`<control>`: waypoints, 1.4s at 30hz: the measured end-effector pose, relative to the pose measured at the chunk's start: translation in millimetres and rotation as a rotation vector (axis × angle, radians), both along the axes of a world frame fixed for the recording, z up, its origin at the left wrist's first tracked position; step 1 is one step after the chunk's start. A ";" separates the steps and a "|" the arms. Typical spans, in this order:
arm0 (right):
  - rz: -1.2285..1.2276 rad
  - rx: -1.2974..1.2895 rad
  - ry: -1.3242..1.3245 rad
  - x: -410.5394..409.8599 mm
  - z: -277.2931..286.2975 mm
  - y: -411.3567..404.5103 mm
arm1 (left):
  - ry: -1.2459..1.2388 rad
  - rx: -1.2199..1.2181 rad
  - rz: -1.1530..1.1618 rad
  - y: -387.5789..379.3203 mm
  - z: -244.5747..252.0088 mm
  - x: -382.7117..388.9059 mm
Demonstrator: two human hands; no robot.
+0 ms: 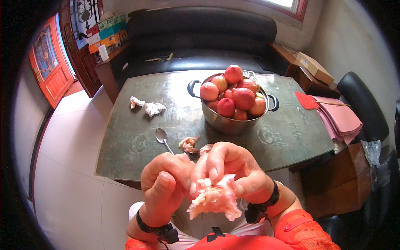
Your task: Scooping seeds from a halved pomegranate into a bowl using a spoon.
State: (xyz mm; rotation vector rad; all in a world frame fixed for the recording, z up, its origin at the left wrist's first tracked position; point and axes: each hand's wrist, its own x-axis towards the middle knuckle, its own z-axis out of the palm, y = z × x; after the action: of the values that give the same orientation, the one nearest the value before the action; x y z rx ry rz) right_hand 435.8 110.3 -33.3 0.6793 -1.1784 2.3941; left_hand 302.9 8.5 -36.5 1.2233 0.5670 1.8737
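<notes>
My right hand point(236, 170) holds a ragged piece of pink and cream fruit flesh point(217, 198) between thumb and fingers, above my lap at the near edge of the table. My left hand point(167, 181) is close beside it, fingers curled; whether it grips anything is hidden. Just beyond my hands on the green table point(125, 125) lie a chewed-looking reddish fruit scrap point(189, 144) and another scrap point(206, 149) partly behind my right hand. A metal spoon point(161, 136) rests to their left, its handle end hidden by my left hand.
A steel pot point(225, 123) heaped with red peaches or nectarines point(243, 98) stands behind the scraps. Crumpled white tissues point(153, 108) lie at the left. A red fly swatter point(307, 100) lies on folded pink cloth point(342, 115). A black sofa point(200, 31) backs the table.
</notes>
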 end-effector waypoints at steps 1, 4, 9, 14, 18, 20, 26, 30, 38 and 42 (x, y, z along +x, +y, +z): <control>-0.006 0.010 0.008 0.0 0.6 0.3 | -0.021 -0.002 -0.009 0.5 0.2 1.0; -0.010 0.001 0.067 -1.5 4.1 -1.1 | -0.087 0.015 -0.048 4.3 -2.1 0.0; 0.029 -0.019 0.060 1.2 4.1 -2.5 | -0.194 0.069 -0.068 10.6 -2.5 -3.9; 0.071 -0.032 0.064 4.4 8.1 -10.0 | -0.204 0.089 -0.052 10.6 -5.3 -3.3; 0.094 -0.027 0.088 5.7 7.7 -10.0 | -0.209 0.080 -0.059 12.0 -5.9 -2.1; 0.106 -0.035 0.089 6.1 6.7 -10.1 | -0.207 0.085 -0.064 12.3 -6.2 -2.6; 0.159 -0.066 0.086 8.0 7.7 -14.3 | -0.174 0.076 -0.036 11.9 -5.2 -1.7; 0.147 -0.020 0.115 6.6 6.7 -13.3 | -0.179 0.070 -0.034 13.2 -6.1 -2.8; 0.148 -0.008 0.162 6.8 7.6 -15.2 | -0.158 0.078 -0.041 14.5 -5.5 -3.5; 0.153 0.058 0.184 7.0 9.3 -12.9 | -0.168 0.078 -0.040 16.0 -4.6 -3.6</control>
State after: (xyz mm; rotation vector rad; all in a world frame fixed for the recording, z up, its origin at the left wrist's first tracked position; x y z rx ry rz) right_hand 442.9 97.4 -24.1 1.0194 -1.1595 2.3653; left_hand 299.3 24.6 -41.1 1.1050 0.3785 1.9580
